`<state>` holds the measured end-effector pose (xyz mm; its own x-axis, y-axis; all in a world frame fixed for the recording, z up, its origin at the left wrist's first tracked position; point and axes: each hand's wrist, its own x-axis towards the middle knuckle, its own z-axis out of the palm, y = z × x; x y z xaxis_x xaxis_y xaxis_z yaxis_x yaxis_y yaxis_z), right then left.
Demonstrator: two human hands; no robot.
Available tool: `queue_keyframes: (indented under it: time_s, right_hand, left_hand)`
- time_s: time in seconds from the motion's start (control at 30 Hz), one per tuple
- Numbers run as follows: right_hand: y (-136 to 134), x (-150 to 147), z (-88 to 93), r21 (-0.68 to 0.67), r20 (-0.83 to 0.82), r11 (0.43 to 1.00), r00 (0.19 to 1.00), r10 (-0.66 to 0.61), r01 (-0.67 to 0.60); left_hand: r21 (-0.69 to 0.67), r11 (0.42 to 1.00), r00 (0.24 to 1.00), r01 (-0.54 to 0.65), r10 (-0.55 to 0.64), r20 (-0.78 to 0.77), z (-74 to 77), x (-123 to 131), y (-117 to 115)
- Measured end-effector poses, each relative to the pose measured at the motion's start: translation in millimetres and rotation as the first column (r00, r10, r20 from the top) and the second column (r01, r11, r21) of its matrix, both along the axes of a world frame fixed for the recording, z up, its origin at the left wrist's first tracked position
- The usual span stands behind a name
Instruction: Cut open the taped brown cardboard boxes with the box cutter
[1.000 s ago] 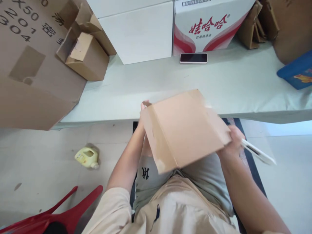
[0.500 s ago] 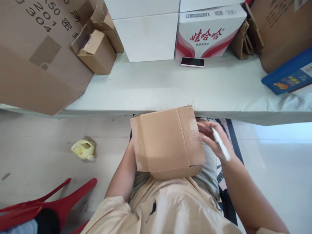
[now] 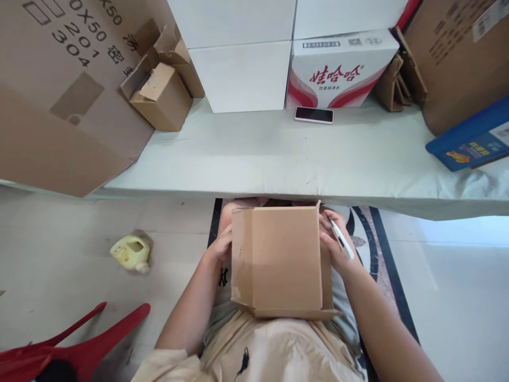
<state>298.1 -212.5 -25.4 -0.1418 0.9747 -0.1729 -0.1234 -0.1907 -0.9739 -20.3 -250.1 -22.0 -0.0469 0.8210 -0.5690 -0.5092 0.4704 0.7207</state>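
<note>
A small brown cardboard box (image 3: 284, 260) rests on my lap below the table edge, its flat face turned up. My left hand (image 3: 219, 248) presses against the box's left side with the fingers curled on it. My right hand (image 3: 336, 245) lies against the box's right side and pinches a thin white pen-like tool (image 3: 341, 240) between the fingers.
A white-covered table (image 3: 278, 154) stands in front, with a phone (image 3: 314, 114), white cartons, a red-printed carton (image 3: 338, 69), a small open brown box (image 3: 161, 93), a big cardboard sheet (image 3: 59, 95) and a blue item (image 3: 471, 138). A yellow jug (image 3: 130, 253) and red chair (image 3: 75, 345) are on the floor.
The box came down from table height onto my lap and turned flat. Both hands followed it down, and the white tool moved in close to the box's right side.
</note>
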Motion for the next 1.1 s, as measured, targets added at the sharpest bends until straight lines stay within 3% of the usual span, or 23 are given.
queue_keyframes:
  time_s: [0.1, 0.2, 0.33, 0.4, 0.53, 0.63, 0.7, 0.77, 0.87, 0.9, 0.93, 1.03, 1.1]
  right_hand:
    - [-2, 5, 6.1, -0.053, -0.026, 0.997, 0.998, -0.058, 0.056]
    - [-7, 13, 12.6, -0.049, -0.06, 0.985, 0.983, -0.171, 0.168]
    - [-16, 27, 30.1, 0.039, 0.135, 0.972, 0.962, -0.236, 0.233]
    - [-18, 33, 42.2, 0.116, 0.189, 0.958, 0.941, -0.28, 0.262]
    - [-17, 43, 53.5, 0.142, -0.01, 0.955, 0.965, -0.261, 0.26]
    - [-18, 50, 41.8, 0.064, -0.075, 0.98, 0.98, -0.183, 0.188]
    - [-21, 49, 28.3, 0.011, -0.086, 0.992, 0.988, -0.124, 0.126]
    - [-25, 43, 15.5, -0.033, -0.06, 0.988, 0.986, -0.156, 0.154]
    - [-26, 29, 3.1, -0.087, -0.045, 0.906, 0.907, -0.418, 0.414]
    - [-27, 25, 0.9, -0.121, -0.064, 0.886, 0.887, -0.458, 0.448]
    - [-29, 22, -0.8, -0.158, -0.092, 0.892, 0.893, -0.44, 0.423]
    - [-38, 16, -4.6, -0.169, -0.174, 0.972, 0.965, -0.195, 0.165]
    - [-44, 15, -8.2, -0.101, -0.171, 0.981, 0.969, -0.18, 0.165]
  left_hand:
    - [0.118, 0.985, 0.987, 0.126, -0.136, 0.081, 9.0, -6, -2]
    - [0.292, 0.92, 0.951, 0.26, -0.296, 0.086, 13.9, -12, -1]
    - [0.258, 0.888, 0.925, 0.38, -0.369, -0.095, 25.9, -4, 10]
    - [0.216, 0.916, 0.94, 0.338, -0.316, -0.128, 34.7, 4, 17]
    - [0.21, 0.976, 0.995, 0.052, -0.032, -0.098, 43.6, 15, 27]
    - [0.237, 0.95, 0.976, -0.202, 0.216, -0.036, 38.3, 13, 30]
    - [0.226, 0.925, 0.95, -0.306, 0.313, 0.005, 32.1, 10, 32]
    - [0.202, 0.916, 0.938, -0.346, 0.344, 0.048, 26.3, 9, 33]
    - [0.193, 0.91, 0.93, -0.367, 0.351, 0.111, 22.1, 11, 37]
    - [0.2, 0.906, 0.927, -0.373, 0.353, 0.127, 22.3, 13, 39]
    - [0.208, 0.903, 0.925, -0.376, 0.354, 0.138, 23.2, 16, 41]
    - [0.239, 0.903, 0.933, -0.358, 0.334, 0.137, 27.3, 28, 49]
    - [0.264, 0.91, 0.947, -0.321, 0.306, 0.098, 27.3, 38, 53]
